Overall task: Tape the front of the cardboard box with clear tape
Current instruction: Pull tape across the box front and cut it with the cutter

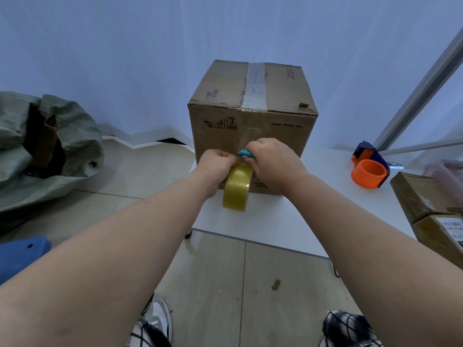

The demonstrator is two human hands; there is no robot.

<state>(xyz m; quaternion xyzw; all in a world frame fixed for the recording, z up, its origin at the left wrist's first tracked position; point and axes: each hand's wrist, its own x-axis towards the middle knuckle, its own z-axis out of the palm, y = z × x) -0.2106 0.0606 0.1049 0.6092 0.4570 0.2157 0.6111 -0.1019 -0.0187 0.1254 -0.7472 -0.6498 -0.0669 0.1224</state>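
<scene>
A brown cardboard box [253, 121] stands on the corner of a white table [288, 216], with clear tape along its top seam and down its front face. My left hand [215, 169] grips a roll of clear yellowish tape [237, 187] held against the lower front of the box. My right hand [270, 164] holds a small teal cutter [245, 154] at the stretched tape just above the roll. The cutter's blade is hidden between my hands.
An orange and blue tape dispenser [369, 169] sits on the table at the right. Brown parcels [431, 209] lie at the right edge. A green woven sack [45, 146] lies on the floor at left, and a blue object [20, 254] sits near my left arm.
</scene>
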